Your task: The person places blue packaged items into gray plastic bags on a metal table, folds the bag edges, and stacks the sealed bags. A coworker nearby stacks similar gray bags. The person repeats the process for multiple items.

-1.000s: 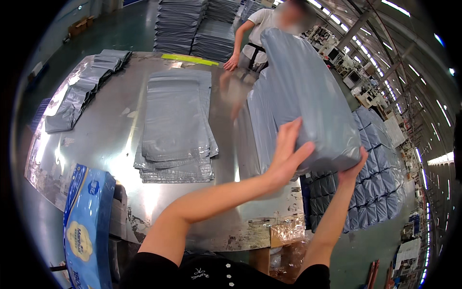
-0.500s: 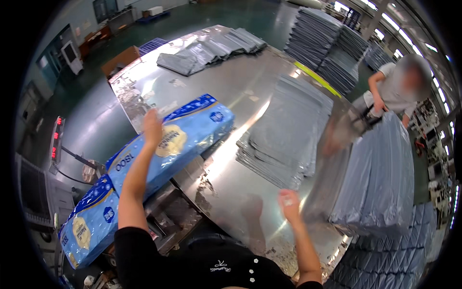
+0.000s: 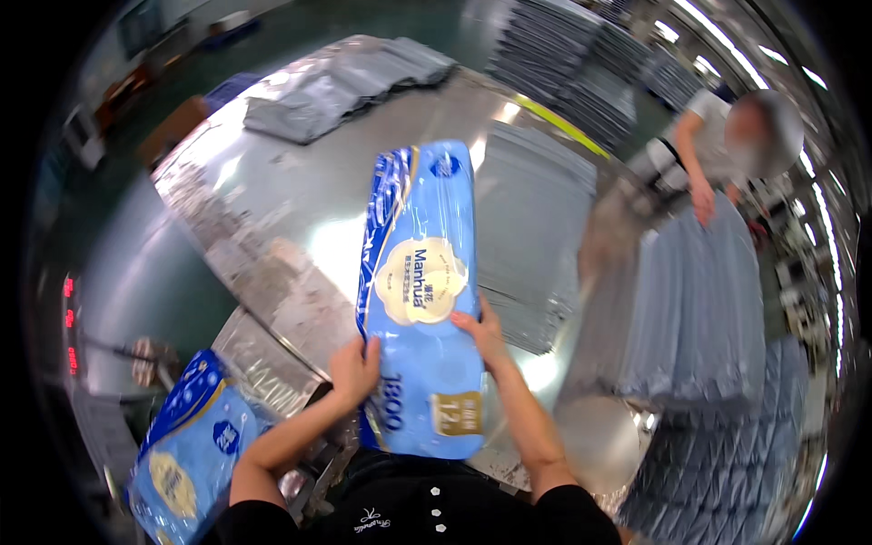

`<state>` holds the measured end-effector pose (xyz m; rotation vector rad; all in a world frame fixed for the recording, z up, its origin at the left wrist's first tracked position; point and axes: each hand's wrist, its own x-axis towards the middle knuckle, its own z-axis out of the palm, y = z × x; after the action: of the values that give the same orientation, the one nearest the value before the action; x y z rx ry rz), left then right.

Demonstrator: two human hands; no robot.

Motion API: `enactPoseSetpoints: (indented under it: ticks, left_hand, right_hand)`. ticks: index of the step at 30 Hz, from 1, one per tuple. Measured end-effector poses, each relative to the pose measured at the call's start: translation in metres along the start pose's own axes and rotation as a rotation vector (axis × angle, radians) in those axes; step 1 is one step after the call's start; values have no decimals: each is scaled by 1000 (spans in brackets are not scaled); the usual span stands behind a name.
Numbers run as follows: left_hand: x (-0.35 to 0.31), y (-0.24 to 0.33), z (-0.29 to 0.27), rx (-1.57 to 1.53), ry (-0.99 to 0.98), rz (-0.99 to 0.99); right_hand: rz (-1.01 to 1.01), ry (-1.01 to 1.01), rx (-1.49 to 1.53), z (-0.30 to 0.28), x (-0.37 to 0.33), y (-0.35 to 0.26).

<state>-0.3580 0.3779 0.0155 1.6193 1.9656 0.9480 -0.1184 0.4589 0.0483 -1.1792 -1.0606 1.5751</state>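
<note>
A long blue plastic-wrapped pack of tissue paper (image 3: 422,350), with a cream label, stands lengthwise in front of me over the metal table. My left hand (image 3: 352,371) grips its left edge near the lower end. On its right side, my right hand (image 3: 481,334) holds on with the thumb laid over the top face. A second blue tissue pack (image 3: 186,477) rests at the lower left, apart from both hands. Behind the held pack lies a pile of flat grey plastic bags (image 3: 540,204), partly hidden by it.
More grey bags (image 3: 341,95) lie overlapped along the far edge of the metal table (image 3: 291,186). Tall grey stacks (image 3: 563,73) stand beyond it. At right, a person (image 3: 695,150) has a hand on a grey bundle (image 3: 695,309). Further grey bundles (image 3: 727,445) stand below.
One tissue pack has come away from the other, moved right and turned to point away from me. Both my hands have closed on it. The view has shifted slightly.
</note>
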Motion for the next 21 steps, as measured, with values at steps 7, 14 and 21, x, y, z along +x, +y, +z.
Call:
enactPoseSetpoints:
  ticks: [7, 14, 21]
  left_hand:
    - [49, 59, 121, -263, -553, 320]
    - [232, 101, 266, 272, -362, 936]
    - [289, 87, 325, 820, -511, 1140]
  right_hand:
    - [88, 322, -1248, -123, -185, -139]
    - [389, 669, -1272, -182, -268, -35]
    - [286, 470, -324, -237, -284, -59]
